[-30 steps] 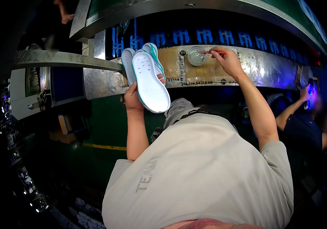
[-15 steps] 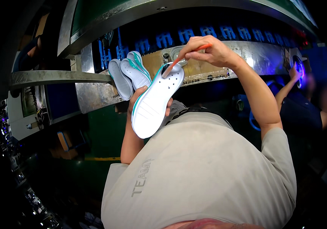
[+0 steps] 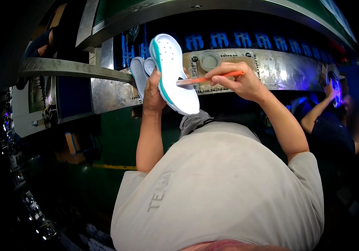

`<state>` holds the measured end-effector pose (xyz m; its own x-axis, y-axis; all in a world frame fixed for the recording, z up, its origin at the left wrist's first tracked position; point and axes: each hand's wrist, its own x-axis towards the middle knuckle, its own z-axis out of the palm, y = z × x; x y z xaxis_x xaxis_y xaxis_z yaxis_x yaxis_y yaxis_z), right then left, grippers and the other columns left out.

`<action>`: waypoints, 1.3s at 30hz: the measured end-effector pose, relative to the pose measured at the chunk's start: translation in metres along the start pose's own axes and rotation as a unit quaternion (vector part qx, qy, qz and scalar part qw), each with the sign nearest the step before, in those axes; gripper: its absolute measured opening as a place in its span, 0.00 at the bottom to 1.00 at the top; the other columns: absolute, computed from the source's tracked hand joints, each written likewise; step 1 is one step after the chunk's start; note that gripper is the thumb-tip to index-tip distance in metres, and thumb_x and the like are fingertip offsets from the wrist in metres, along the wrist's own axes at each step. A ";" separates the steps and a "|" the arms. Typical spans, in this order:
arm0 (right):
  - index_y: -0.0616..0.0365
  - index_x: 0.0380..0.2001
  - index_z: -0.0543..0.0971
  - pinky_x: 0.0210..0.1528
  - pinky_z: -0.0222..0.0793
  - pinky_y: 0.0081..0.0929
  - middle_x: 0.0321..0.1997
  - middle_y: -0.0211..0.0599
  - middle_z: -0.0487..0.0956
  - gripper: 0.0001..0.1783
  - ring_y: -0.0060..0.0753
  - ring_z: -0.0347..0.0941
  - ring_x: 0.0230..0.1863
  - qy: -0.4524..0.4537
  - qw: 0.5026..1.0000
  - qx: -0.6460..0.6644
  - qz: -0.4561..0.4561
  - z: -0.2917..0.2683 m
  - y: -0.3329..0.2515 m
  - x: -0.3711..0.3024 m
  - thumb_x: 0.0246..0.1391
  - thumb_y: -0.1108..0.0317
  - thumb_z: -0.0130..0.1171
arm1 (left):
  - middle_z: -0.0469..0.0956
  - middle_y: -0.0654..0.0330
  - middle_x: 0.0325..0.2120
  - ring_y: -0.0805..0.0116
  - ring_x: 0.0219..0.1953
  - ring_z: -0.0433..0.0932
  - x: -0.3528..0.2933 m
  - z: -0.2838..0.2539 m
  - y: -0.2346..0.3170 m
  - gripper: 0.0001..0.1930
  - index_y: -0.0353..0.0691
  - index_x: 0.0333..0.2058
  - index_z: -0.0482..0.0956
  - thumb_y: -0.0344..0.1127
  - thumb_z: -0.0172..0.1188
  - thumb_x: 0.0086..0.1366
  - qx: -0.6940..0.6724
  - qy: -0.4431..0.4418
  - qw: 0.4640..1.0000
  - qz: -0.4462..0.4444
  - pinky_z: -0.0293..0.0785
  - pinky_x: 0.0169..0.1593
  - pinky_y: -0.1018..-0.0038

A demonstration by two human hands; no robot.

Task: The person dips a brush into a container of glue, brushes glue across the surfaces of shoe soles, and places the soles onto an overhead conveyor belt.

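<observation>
Stretching across the far side, the metal bench (image 3: 286, 71) carries a taped cardboard sheet (image 3: 230, 59). The largest thing in hand is a white shoe sole with a teal edge (image 3: 170, 69), raised off the bench and tilted, holes toward the far end. The left hand (image 3: 152, 94) is clamped on it, thumb along the left edge, fingers wrapping behind and showing at the right. Because only the middle is gripped, the sole could twist or tip if the brush pressed hard on one side. Just behind it, at least one pale sole (image 3: 137, 75) rests on the bench (a second is mostly hidden); swinging the held one back could knock them. An open round tub (image 3: 210, 61) sits on the cardboard beyond the right hand (image 3: 242, 79); a low forearm might catch its rim and spill the contents. That hand's fingers are closed together on an orange-handled brush (image 3: 198, 79). Smallest are the bristles (image 3: 181, 82), seemingly touching the sole's middle; overloaded, they could drip, and straying sideways they might smear the teal edge.
</observation>
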<state>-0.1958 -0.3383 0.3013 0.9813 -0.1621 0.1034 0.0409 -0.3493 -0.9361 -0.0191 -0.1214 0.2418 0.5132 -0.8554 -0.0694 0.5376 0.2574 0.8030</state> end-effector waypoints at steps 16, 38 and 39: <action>0.67 0.39 0.86 0.36 0.73 0.19 0.28 0.34 0.84 0.16 0.20 0.78 0.30 0.062 0.967 0.173 0.174 0.019 -0.029 -0.033 0.70 0.63 0.57 | 0.76 0.48 0.53 0.54 0.55 0.79 0.022 0.005 0.008 0.42 0.36 0.66 0.64 0.64 0.60 0.64 0.138 0.051 0.975 0.169 0.80 0.57 0.60; 0.65 0.49 0.82 0.44 0.72 0.22 0.35 0.31 0.83 0.18 0.20 0.74 0.35 0.296 0.838 0.433 0.152 0.001 0.032 -0.042 0.73 0.61 0.53 | 0.78 0.42 0.52 0.51 0.50 0.83 0.018 0.031 -0.013 0.39 0.32 0.67 0.64 0.59 0.45 0.69 0.044 0.043 0.998 -0.019 0.82 0.53 0.61; 0.64 0.49 0.82 0.44 0.72 0.21 0.36 0.32 0.83 0.17 0.20 0.74 0.36 0.336 0.824 0.433 0.140 -0.003 0.038 -0.052 0.73 0.61 0.54 | 0.78 0.43 0.51 0.53 0.48 0.84 0.028 0.041 0.001 0.40 0.32 0.68 0.64 0.61 0.43 0.69 0.047 0.028 0.998 -0.025 0.84 0.49 0.60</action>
<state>-0.2459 -0.3455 0.2614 0.6608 -0.7011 -0.2679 0.2350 0.5323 -0.8133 -0.0316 -0.1636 0.2645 0.5250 -0.8393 -0.1411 0.4999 0.1699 0.8492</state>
